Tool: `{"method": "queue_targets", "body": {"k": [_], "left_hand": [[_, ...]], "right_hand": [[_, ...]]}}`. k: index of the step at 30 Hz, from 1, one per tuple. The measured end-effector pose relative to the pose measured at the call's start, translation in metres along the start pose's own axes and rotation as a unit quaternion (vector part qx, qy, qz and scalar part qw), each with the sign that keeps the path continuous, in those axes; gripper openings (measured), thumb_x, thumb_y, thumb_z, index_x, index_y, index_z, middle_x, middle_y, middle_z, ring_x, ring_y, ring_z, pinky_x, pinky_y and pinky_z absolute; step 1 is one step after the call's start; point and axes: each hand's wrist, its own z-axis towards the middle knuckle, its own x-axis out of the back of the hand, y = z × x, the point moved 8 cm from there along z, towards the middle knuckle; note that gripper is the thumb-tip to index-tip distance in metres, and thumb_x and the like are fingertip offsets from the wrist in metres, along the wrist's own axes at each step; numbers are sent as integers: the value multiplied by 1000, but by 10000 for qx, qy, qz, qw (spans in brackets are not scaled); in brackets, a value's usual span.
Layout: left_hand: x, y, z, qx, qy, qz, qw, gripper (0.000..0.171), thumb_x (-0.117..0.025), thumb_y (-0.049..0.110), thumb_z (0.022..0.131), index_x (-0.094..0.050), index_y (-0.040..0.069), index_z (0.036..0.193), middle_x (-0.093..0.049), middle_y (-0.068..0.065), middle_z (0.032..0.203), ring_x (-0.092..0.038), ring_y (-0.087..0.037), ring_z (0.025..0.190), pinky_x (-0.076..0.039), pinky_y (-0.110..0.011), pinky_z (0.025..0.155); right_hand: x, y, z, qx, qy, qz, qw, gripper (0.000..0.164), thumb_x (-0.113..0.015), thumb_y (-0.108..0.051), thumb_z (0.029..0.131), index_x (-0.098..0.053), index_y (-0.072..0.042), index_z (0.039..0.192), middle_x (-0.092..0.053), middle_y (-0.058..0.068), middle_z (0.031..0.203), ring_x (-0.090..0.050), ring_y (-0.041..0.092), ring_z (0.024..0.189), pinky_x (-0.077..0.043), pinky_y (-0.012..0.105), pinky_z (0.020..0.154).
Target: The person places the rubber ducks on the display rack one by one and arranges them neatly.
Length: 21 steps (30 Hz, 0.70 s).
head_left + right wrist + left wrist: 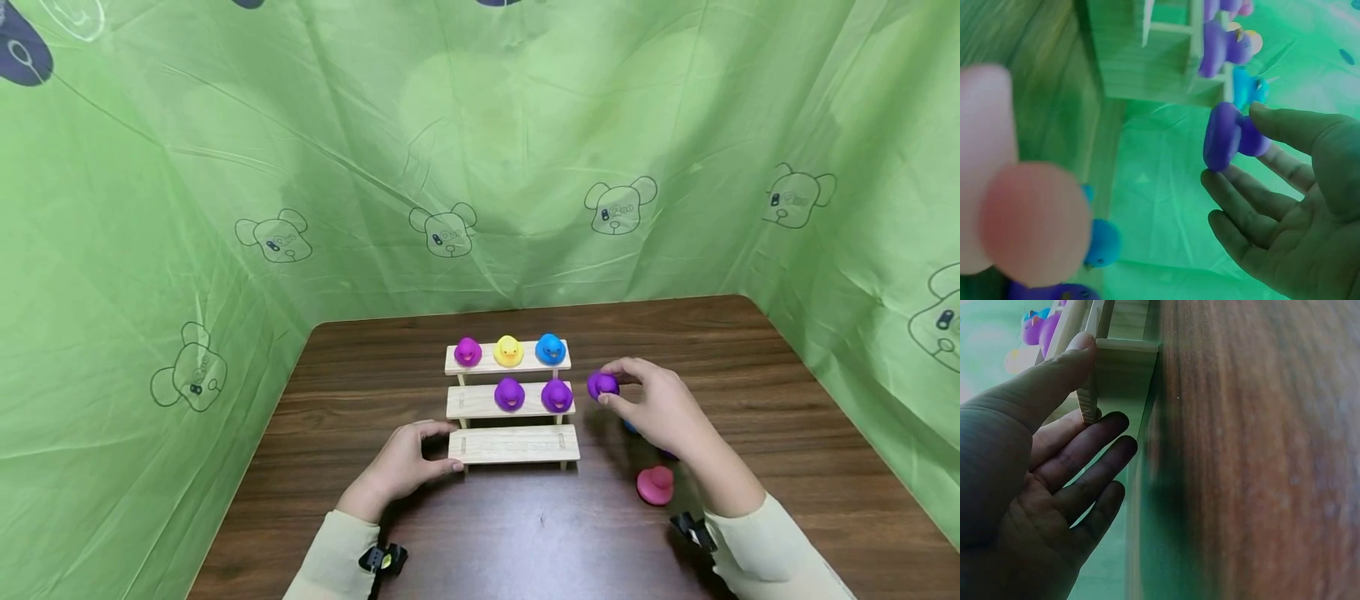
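Note:
Between the thumb and fingers of my right hand (660, 408), a purple rubber duck (603, 384) is held just right of the stand's middle tier. In the right wrist view the pinched duck (1222, 137) hangs clear of the table. My left hand (401, 462) grips the left end of the lowest wooden tier (513, 446), thumb at the front and fingers behind. On the middle tier (472, 402) sit two purple ducks (510, 395) (557, 396), leaving its left part bare. The top tier (487, 359) carries a magenta duck (468, 352), a yellow duck (508, 351) and a blue duck (551, 349).
A pink duck (656, 485) lies on the brown table (360, 375) below my right forearm. Partly hidden under that hand are a blue duck (1104, 242) and a purple duck (1054, 292). Green printed cloth (510, 150) rises behind and at both sides of the table.

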Motion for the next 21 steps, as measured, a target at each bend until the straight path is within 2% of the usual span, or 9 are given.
{"method": "queue_targets", "body": {"k": [9,14,21], "left_hand": [[0,-1,0,5,-6,30,10000,53,-96,30,78,-75,15,125,-74,4,123,-64,-14,122,-50,-42,109],[0,-2,1,-24,13,113,9999,53,-96,31,78,-75,16,125,-74,5,123,-64,-14,122,-50,-41,109],[-1,-3,1,-41,23,147,9999,54,-95,32,78,-75,16,125,-74,4,123,-64,-15,122,-50,-42,110]], "right_hand": [[21,-41,-8,726,799,125,9941,38,-88,-19,88,-76,-19,123,-74,-6,117,-70,25,113,-54,51,95],[19,-58,-7,916,803,372,9919,37,-89,-16,86,-77,-20,121,-73,-9,120,-69,20,114,-54,47,98],[4,-80,-4,1094,544,678,9902,38,-89,-11,86,-77,-21,121,-72,-12,121,-68,16,117,-53,44,104]]}}
